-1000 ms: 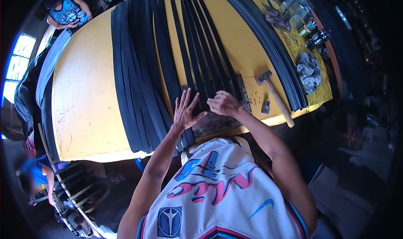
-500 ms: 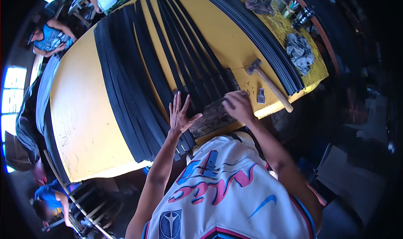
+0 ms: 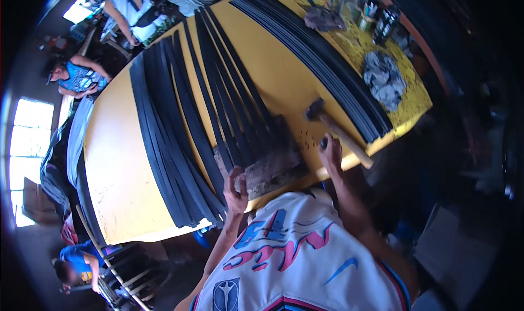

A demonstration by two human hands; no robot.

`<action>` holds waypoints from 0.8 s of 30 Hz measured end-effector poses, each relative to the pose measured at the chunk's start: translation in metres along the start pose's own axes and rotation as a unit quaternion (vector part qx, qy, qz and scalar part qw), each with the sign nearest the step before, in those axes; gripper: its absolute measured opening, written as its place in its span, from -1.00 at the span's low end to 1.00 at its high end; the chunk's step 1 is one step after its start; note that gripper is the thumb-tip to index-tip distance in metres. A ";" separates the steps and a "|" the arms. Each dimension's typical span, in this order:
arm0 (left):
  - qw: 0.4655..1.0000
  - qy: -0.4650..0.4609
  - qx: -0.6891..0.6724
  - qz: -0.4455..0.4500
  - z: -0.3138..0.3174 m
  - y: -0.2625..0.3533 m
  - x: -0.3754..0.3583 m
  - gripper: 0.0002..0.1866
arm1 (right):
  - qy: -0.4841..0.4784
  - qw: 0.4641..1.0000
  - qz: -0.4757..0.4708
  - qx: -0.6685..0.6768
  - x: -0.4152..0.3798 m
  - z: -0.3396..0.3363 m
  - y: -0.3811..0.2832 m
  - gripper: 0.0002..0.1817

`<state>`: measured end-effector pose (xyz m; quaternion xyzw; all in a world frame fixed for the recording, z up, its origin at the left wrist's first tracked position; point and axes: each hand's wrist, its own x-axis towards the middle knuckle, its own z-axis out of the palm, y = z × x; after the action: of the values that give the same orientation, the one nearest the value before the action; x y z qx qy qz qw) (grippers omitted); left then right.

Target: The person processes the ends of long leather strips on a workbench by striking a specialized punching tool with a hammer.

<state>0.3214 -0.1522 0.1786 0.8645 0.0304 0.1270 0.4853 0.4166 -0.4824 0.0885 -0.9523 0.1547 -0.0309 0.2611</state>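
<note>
Beside the hammer (image 3: 352,146), the right hand (image 3: 331,159) now clamps its fingers round the metal tool (image 3: 323,143), bringing it into use; the left hand (image 3: 236,194) curls back from the black strips (image 3: 241,139), grip unclear.

Single head-worn view, wide-angle, facing forward and down, hands (image 3: 236,193) fairly near, yellow table (image 3: 117,163) beyond

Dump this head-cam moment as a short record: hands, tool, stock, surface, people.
left_hand: hand, fingers bent, at the plate's near edge; contact unclear
right_hand: hand, closed around a small dark object
tool: hammer, lying beside the right hand
fanned_stock: narrow black strips, near ends on a dark plate
other_stock: wide black strips left; black bundle right
surface: yellow table
people: three others nearby
</note>
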 end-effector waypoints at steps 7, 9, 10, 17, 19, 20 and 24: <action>0.822 -0.242 -0.405 -0.319 0.116 0.084 0.025 -0.40 | -0.150 0.938 -0.167 0.264 -0.012 -0.102 -0.078 -0.61; 0.766 -0.212 -0.525 -0.305 0.137 0.101 0.030 -0.41 | -0.200 0.907 -0.242 0.279 -0.010 -0.118 -0.091 -0.60; 0.770 -0.195 -0.528 -0.300 0.140 0.097 0.029 -0.41 | -0.240 0.892 -0.255 0.285 -0.007 -0.126 -0.093 -0.60; 0.764 0.067 -0.504 -0.398 0.113 0.091 -0.008 -0.67 | -0.099 0.966 -0.237 0.038 0.073 -0.097 0.013 -0.36; 0.814 0.125 -0.446 -0.351 0.111 0.067 -0.035 -0.75 | -0.121 0.970 -0.211 -0.003 0.074 -0.089 0.038 -0.27; 0.840 0.153 -0.422 -0.304 0.108 0.059 -0.048 -0.77 | -0.132 0.966 -0.224 -0.005 0.074 -0.087 0.040 -0.27; 0.805 0.240 -0.398 -0.369 0.083 0.058 -0.088 -0.77 | -0.177 0.969 -0.167 -0.033 0.077 -0.072 0.047 -0.28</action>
<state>0.2529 -0.2672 0.1703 0.4606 0.4098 0.1424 0.7744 0.4665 -0.5797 0.1252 -0.9632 -0.0542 0.1003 0.2435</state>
